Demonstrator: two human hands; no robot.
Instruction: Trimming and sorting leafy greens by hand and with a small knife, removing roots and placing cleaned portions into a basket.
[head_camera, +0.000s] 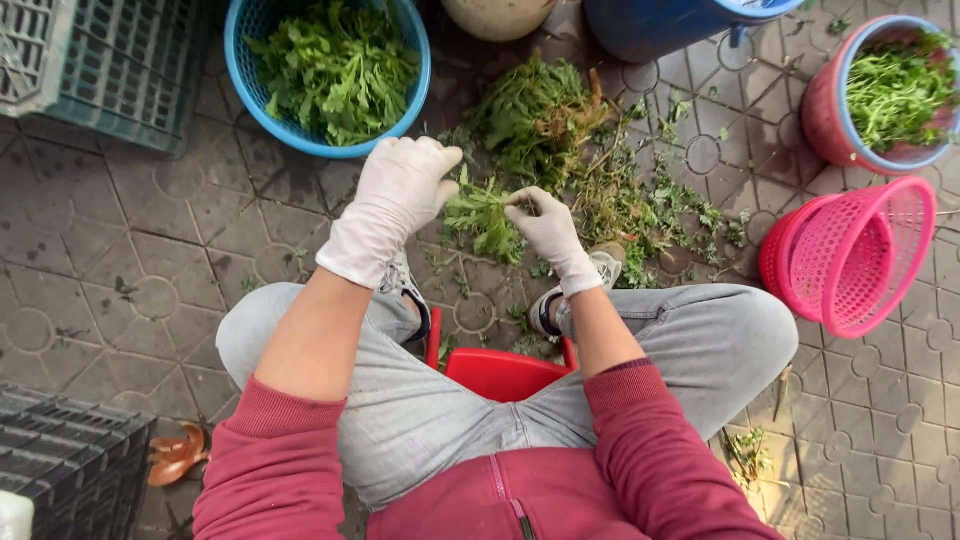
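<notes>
Red sleeves (640, 450) are nearest to us, pushed up on both forearms, and under them grey trousers (420, 400). We sit on a red stool (500, 372), which shows between our knees, and our shoes (580, 290) rest on the paved floor (120, 280).

Both hands wear white gloves. Our right hand (545, 228) is closed, with the fingertips pinched on a sprig (485, 218) of green leaves. Our left hand (405, 185) is half open, its fingers curled loosely, and it touches the left side of the same sprig; we cannot tell if it really grips it. The sprig hangs between the two hands, above the floor and just in front of our shoes.

Beyond the hands, a pile (545, 115) of leafy stems lies on the floor, and loose scraps (680, 205) spread to the right of it. A pink basket (850, 255) lies on its side at the right, near our right knee.

Further away, a blue basket (415, 85) holds picked greens, just behind our left hand. At the far right, a pink tub (822, 110) also holds greens. A green crate (110, 70) stands in the far left corner, and a dark crate (70, 460) is close at our left side.
</notes>
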